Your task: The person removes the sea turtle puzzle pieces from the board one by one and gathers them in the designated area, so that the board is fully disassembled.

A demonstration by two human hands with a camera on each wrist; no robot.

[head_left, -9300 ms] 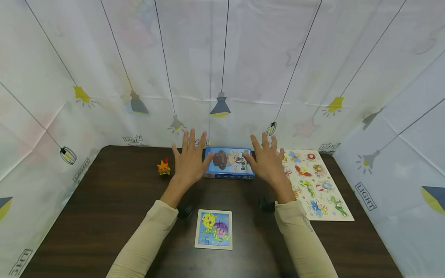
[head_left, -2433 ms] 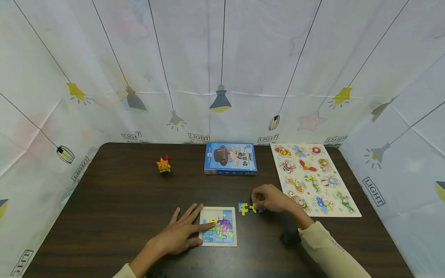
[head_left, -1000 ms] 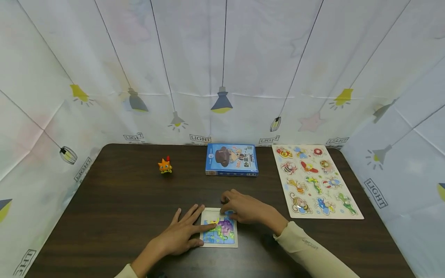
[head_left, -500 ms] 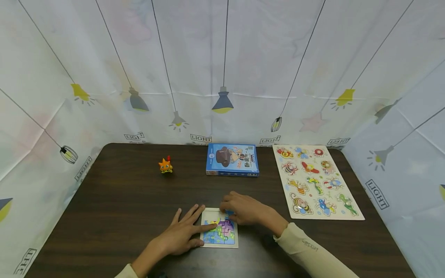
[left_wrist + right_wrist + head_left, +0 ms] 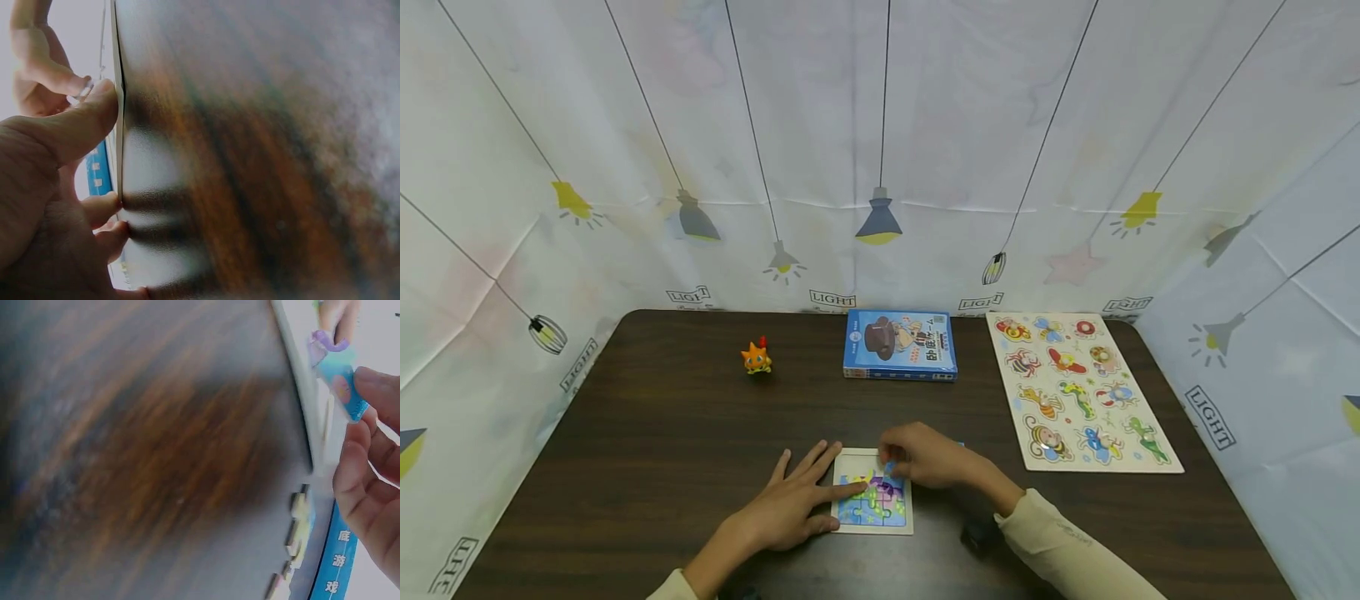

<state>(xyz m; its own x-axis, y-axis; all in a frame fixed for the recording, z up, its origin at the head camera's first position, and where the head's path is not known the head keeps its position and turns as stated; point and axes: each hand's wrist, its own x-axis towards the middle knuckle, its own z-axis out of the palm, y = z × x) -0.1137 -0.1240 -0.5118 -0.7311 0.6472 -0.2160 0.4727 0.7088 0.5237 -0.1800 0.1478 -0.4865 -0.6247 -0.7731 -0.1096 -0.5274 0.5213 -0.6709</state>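
A small jigsaw puzzle in a pale square frame lies near the front of the table. My left hand rests at its left side with fingers spread, the index finger reaching over the pieces and the thumb at the frame's edge. Over the upper right part of the frame, my right hand pinches a puzzle piece, blue with a purple corner. In the right wrist view this piece is tilted up between thumb and fingers. My right hand hides part of the frame's upper right corner in the head view.
Several loose puzzle pieces lie right of the frame, mostly hidden by my right hand in the head view. Behind are a blue box and an orange toy figure. A board of insect pictures lies at the right.
From the loose pieces at the right, my right hand has moved left over the frame with a piece, and just now shifted slightly, tilting it. My left hand has stayed on the puzzle.
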